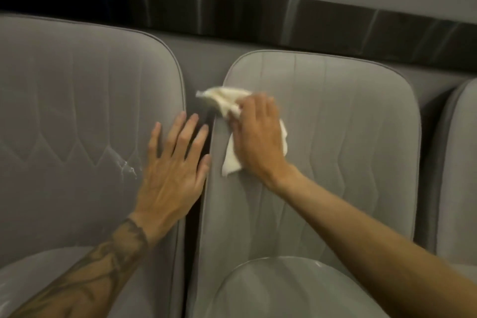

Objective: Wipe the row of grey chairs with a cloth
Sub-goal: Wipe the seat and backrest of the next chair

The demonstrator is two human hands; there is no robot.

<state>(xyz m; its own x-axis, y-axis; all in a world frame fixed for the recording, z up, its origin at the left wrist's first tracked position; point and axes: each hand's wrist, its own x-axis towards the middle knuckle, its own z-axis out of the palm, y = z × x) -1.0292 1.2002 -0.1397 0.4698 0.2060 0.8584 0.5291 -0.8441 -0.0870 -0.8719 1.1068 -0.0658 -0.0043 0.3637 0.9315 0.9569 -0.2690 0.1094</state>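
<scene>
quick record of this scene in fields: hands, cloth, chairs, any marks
left hand: flat, fingers spread, on the left chair back near its right edge
right hand: holds the cloth against the middle chair back, at its left edge
cloth: white, bunched past the fingertips
chairs: three grey backs in view; the third chair is cut off at the right
marks: white streaks on the left chair back, beside the left hand

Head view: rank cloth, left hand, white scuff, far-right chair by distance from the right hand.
From the right hand:
1. cloth, under it, touching.
2. left hand, across the gap to its left.
3. white scuff, further left on the left chair.
4. far-right chair, at the frame's right edge.
</scene>
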